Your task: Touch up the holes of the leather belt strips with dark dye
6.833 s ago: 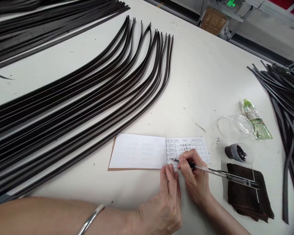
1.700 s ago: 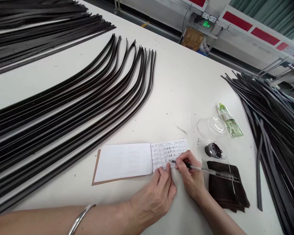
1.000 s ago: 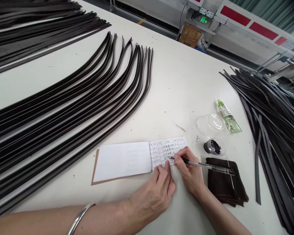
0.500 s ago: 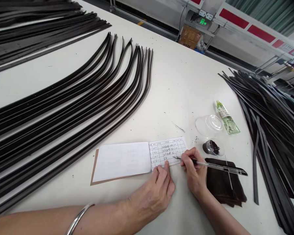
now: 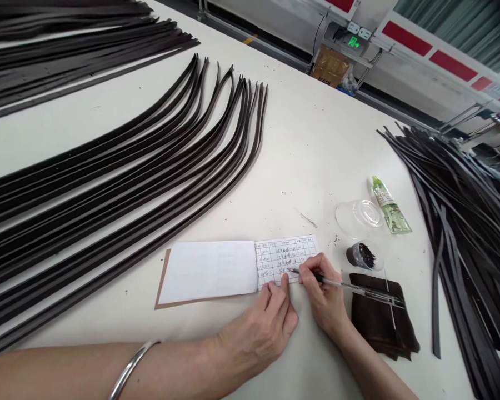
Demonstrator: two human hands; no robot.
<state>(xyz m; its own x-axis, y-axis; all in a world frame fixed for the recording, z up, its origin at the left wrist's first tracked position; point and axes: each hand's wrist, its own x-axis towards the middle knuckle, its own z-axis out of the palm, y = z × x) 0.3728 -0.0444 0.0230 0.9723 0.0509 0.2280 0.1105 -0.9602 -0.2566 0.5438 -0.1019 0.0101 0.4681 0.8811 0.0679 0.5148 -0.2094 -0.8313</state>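
Note:
An open notebook lies on the table, its left page blank and its right page a printed grid with several handwritten rows. My right hand grips a clear-barrelled pen, whose tip meets or hovers just over the lowest written row; I cannot tell which. At the page's bottom edge, my left hand rests with its index finger stretched onto the paper and the other fingers loosely bent, holding nothing. A metal bangle circles the left wrist. Beside my right hand sits a stack of dark cloth-like pieces with a thin stick across it.
Long black strips cover the left side of the table, and a heap of similar strips lies on the right. Near my right hand are a small cup of dark paste, a clear lid and a green tube.
The pen tip has shifted left along the lowest written row, and my right hand has moved left with it. My left hand stays in place. The view has turned slightly.

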